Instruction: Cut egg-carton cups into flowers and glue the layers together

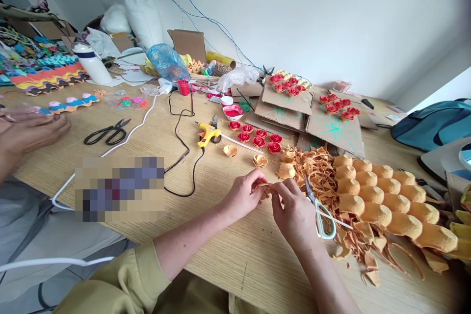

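Observation:
My left hand [243, 195] and my right hand [294, 211] meet over the wooden table [154, 147], fingers pinched together on a small orange piece of egg carton [265, 186] held between them. Just right of my right hand lie scissors with pale green handles [319, 213]. An orange egg carton [390, 201] sits upside down to the right, ringed by a heap of orange cardboard scraps [312, 164]. Two unpainted orange paper roses [259, 160] lie beyond my hands, and several red painted roses [257, 136] sit behind them.
A yellow glue gun [207, 134] with a black cord lies at mid-table, black scissors [106, 132] to its left. Cardboard sheets [331, 125] carry more red roses. Another person's hand [29, 130] rests at the far left. A bowl of red paint [233, 112] stands behind.

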`<state>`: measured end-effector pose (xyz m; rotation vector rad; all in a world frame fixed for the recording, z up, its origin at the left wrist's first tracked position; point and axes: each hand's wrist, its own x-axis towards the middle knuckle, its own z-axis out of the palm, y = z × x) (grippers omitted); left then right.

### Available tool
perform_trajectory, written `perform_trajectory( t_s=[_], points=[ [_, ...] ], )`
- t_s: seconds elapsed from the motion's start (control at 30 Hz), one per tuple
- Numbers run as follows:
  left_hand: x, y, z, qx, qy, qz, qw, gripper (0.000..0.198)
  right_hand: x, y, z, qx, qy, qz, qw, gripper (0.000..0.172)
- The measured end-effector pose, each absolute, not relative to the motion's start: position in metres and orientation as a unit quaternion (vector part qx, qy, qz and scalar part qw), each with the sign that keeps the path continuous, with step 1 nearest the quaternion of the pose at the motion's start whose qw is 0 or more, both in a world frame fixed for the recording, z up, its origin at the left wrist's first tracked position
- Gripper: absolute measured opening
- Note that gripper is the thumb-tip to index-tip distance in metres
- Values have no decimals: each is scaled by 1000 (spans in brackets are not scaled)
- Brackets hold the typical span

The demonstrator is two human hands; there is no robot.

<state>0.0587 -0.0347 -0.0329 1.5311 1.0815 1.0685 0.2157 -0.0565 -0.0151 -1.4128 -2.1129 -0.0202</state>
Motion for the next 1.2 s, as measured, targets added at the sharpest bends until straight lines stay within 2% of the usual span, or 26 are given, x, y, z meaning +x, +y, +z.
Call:
perform_trajectory(
  t_s=[0.13,0.27,0.6,1.0,1.2],
  points=[
    [59,-35,-31,605,440,436,500,12,215,-56,-17,-524,-805,-53,274,17],
    [59,-34,-29,601,442,439,501,12,214,-56,-16,-525,-800,-48,285,20],
    [54,-32,-33,649,451,424,442,8,215,-57,-16,-517,-804,-36,292,22],
    [54,-31,-33,604,428,433,514,14,216,-55,-17,-512,-809,-65,280,23],
    [54,-32,-29,607,427,450,496,15,216,-55,-16,-514,-801,-34,305,21]
  ],
)
